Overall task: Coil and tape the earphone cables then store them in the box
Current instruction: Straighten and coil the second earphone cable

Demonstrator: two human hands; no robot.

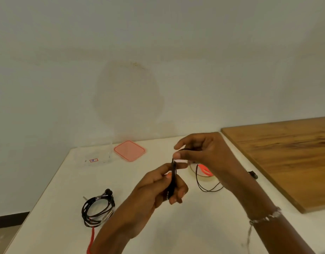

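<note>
Above the white table [53, 208], my left hand [158, 187] grips a folded bundle of black earphone cable [173, 177] upright. My right hand [202, 153] pinches the top of that cable between thumb and fingers. Loose cable loops [206, 187] hang down past my right wrist to the table, and an earbud [253, 174] lies to the right. A second black earphone set [96, 209] lies coiled at the front left. A tape roll [203, 174] with an orange dispenser part sits behind my hands, partly hidden. The clear box [94, 155] stands at the back left.
A pink lid [129, 150] lies beside the clear box near the wall. A wooden board [289, 158] covers the table's right side. A red cord [91, 239] hangs by my left wrist. The table's left edge drops to the floor.
</note>
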